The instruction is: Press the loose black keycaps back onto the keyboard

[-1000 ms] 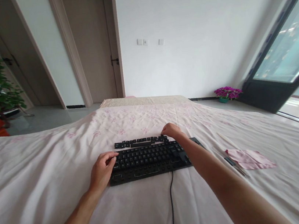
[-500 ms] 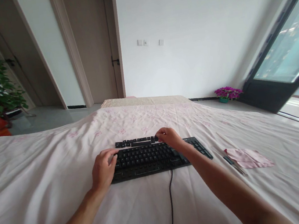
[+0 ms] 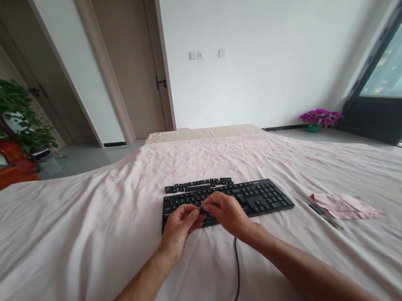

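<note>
A black keyboard is laid flat on a pale pink floral bedsheet, and every other place is given from it. Over its near edge, towards its left half, the left hand and the right hand are brought together, fingertips almost touching. Between them a small dark piece, seemingly a keycap, is pinched; both hands are curled nearly closed around it, though which fingers actually grip it cannot be told. Just beyond the keyboard's far edge a row of loose black keycaps is set out on the sheet. From the keyboard's near edge a black cable is run towards the camera. Well to the right of the keyboard a pink cloth is spread, with a slim tool lying just at the side facing the keyboard.
</note>
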Motion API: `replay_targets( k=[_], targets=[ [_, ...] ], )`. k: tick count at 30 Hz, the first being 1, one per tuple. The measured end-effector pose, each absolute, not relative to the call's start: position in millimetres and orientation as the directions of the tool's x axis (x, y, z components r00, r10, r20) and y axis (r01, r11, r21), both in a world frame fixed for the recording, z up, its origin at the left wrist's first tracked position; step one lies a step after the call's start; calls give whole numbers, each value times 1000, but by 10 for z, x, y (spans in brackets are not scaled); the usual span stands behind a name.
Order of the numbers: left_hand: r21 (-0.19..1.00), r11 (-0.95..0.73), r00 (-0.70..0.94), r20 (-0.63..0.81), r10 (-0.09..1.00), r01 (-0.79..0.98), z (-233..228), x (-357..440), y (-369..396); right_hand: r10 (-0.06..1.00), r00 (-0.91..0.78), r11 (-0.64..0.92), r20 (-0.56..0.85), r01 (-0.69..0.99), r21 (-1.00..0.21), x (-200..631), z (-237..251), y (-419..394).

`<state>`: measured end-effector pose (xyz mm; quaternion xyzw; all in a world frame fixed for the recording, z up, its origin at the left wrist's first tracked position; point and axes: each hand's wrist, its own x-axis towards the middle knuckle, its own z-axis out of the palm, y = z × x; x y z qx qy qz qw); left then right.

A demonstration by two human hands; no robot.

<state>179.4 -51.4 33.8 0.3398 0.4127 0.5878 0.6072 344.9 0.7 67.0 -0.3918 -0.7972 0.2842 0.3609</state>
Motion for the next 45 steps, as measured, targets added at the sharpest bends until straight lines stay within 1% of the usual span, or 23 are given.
replay_targets(
  k=[2,6,13,17,20,24,26,28,30,31,33,34,35,37,40,42,45],
  targets=[
    [878,110,-11,-130,991,-466,320,1786,-505,822,-431,551,372,438,-711,3433,680,-16],
    [848,149,2,-172,985,-508,308,1792,-499,810,-441,569,385,436,-697,3414,666,-41],
    [829,151,-13,-187,982,-539,324,1784,-502,753,-473,630,459,312,-711,3451,613,-50],
    [847,145,-28,-184,983,-511,344,1774,-504,741,-461,644,489,279,-713,3462,551,-60],
    [857,143,-23,-178,984,-495,364,1780,-514,730,-444,668,520,304,-679,3465,520,-76],
    [872,120,-10,-142,990,-474,388,1799,-531,683,-459,730,568,404,-551,3483,556,-106],
    [885,105,-12,-123,992,-454,394,1810,-538,673,-481,740,562,445,-504,3493,585,-115],
    [902,84,-22,-103,994,-423,396,1819,-545,694,-480,720,536,457,-522,3494,596,-116],
    [920,56,-43,-79,996,-389,398,1827,-553,746,-451,662,490,412,-626,3479,581,-109],
    [928,39,-57,-64,996,-370,400,1830,-558,783,-432,604,448,357,-712,3465,566,-104],
    [950,-6,-94,-25,995,-313,411,1833,-568,868,-395,398,300,194,-896,3428,532,-98],
    [962,-37,-116,6,993,-269,420,1834,-574,897,-391,266,207,103,-958,3408,516,-100],
    [973,-72,-135,43,990,-218,430,1834,-579,909,-399,139,121,14,-990,3389,503,-104],
    [984,-141,-153,123,981,-112,452,1831,-588,898,-440,-74,-6,-138,-988,3359,487,-123],
    [978,-207,-146,204,968,-4,472,1820,-596,836,-539,-287,-102,-270,-919,3341,474,-155],
    [968,-248,-147,251,957,42,471,1811,-597,800,-583,-379,-146,-302,-875,3344,464,-168],
    [951,-297,-135,307,942,92,453,1801,-595,775,-606,-453,-179,-336,-826,3353,446,-175]
  ],
)
